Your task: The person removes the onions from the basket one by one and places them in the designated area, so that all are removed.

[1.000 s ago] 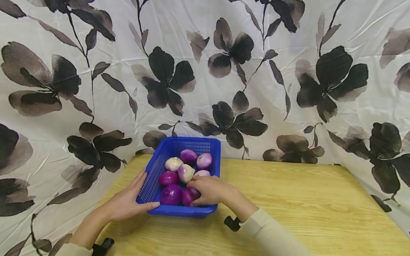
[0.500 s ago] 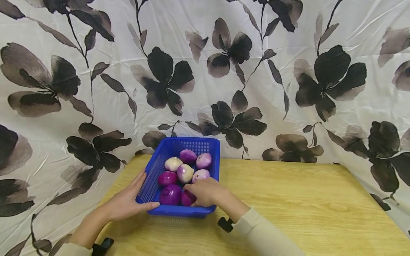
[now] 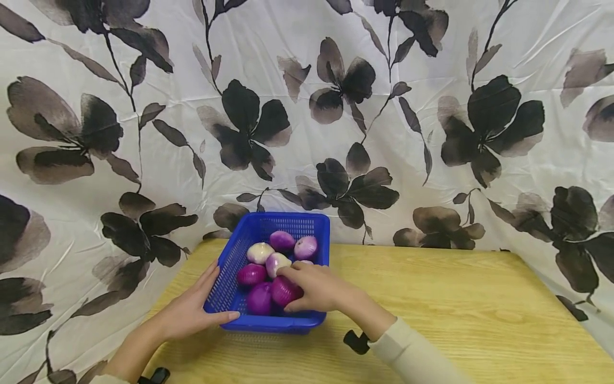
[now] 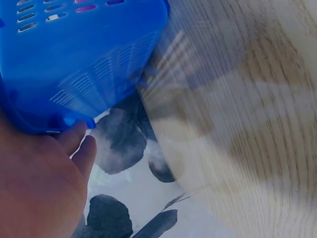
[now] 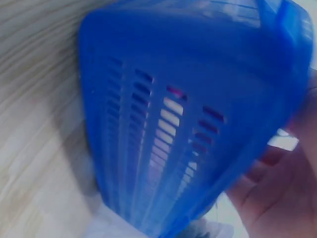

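Head view: the right hand's point(image 3: 314, 289) grip is closed round a red onion point(image 3: 283, 291).
It lies left of that hand, inside the blue basket's point(image 3: 273, 322) near-right corner, long axis hard to make out; the left hand point(image 3: 189, 309), farther off, spreads against the near-left one, toward the surface's point(image 3: 431, 309) far-left corner.

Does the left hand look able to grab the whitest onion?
Probably not without moving: the left hand touches the blue basket from outside, with the side wall between it and the whitest onion.
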`<act>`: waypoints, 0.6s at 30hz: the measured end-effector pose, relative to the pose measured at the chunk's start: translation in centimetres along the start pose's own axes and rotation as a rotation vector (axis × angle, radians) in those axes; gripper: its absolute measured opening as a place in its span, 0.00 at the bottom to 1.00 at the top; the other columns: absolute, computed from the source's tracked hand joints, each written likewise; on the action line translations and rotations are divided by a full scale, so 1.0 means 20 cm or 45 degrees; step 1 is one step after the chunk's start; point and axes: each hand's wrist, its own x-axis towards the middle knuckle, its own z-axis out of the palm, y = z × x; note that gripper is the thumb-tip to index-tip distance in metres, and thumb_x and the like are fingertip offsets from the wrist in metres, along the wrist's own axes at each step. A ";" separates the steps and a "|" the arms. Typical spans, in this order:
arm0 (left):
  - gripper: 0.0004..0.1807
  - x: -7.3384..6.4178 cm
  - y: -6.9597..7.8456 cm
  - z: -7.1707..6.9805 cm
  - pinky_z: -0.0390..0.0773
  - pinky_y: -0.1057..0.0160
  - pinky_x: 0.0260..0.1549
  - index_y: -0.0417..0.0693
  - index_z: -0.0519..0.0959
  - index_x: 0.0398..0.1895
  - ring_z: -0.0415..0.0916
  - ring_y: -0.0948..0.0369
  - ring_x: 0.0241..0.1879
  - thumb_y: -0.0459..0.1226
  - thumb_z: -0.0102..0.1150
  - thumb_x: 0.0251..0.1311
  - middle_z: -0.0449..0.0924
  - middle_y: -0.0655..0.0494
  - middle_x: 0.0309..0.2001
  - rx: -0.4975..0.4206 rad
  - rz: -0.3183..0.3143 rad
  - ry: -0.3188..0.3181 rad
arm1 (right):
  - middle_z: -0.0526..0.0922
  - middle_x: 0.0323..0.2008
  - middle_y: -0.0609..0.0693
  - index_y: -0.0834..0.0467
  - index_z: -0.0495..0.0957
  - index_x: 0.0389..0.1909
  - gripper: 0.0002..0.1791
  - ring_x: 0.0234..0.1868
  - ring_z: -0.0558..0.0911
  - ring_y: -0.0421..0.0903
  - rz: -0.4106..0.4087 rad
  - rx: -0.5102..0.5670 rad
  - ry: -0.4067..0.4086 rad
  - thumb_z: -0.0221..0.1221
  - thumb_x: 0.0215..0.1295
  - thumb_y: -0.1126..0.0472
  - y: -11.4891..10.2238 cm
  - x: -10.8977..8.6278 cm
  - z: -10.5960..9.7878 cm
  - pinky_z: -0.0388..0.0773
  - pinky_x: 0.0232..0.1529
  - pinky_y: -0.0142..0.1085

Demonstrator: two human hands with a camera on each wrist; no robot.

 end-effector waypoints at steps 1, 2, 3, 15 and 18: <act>0.69 0.00 0.00 0.00 0.63 0.28 0.63 0.37 0.42 0.82 0.52 0.30 0.75 0.66 0.70 0.52 0.40 0.36 0.82 -0.001 -0.001 0.001 | 0.80 0.51 0.46 0.45 0.72 0.68 0.38 0.49 0.80 0.42 -0.001 0.054 0.031 0.72 0.59 0.41 0.01 -0.01 -0.01 0.80 0.47 0.40; 0.69 0.00 0.00 0.00 0.63 0.28 0.63 0.37 0.42 0.82 0.52 0.30 0.75 0.66 0.70 0.52 0.40 0.36 0.82 -0.002 -0.001 0.002 | 0.80 0.52 0.46 0.46 0.72 0.69 0.38 0.50 0.80 0.43 0.000 0.112 0.061 0.73 0.58 0.42 0.02 -0.02 -0.02 0.80 0.49 0.40; 0.69 0.00 0.00 0.00 0.63 0.28 0.63 0.37 0.42 0.82 0.52 0.30 0.75 0.66 0.70 0.52 0.40 0.36 0.82 0.002 -0.002 0.002 | 0.80 0.54 0.47 0.47 0.72 0.69 0.38 0.51 0.80 0.43 -0.001 0.164 0.094 0.73 0.58 0.44 0.02 -0.03 -0.03 0.80 0.51 0.40; 0.69 0.00 -0.02 0.00 0.63 0.28 0.63 0.36 0.43 0.82 0.51 0.31 0.75 0.66 0.69 0.52 0.39 0.38 0.82 0.023 -0.031 -0.020 | 0.80 0.55 0.50 0.46 0.72 0.69 0.39 0.51 0.80 0.45 0.086 0.340 0.295 0.75 0.57 0.48 0.11 -0.12 -0.18 0.81 0.50 0.40; 0.69 0.01 -0.01 0.01 0.62 0.28 0.64 0.36 0.43 0.82 0.50 0.31 0.76 0.66 0.70 0.52 0.39 0.38 0.82 0.015 -0.028 -0.020 | 0.81 0.54 0.50 0.48 0.73 0.69 0.38 0.50 0.80 0.45 0.116 0.348 0.323 0.75 0.57 0.50 0.15 -0.15 -0.20 0.81 0.48 0.41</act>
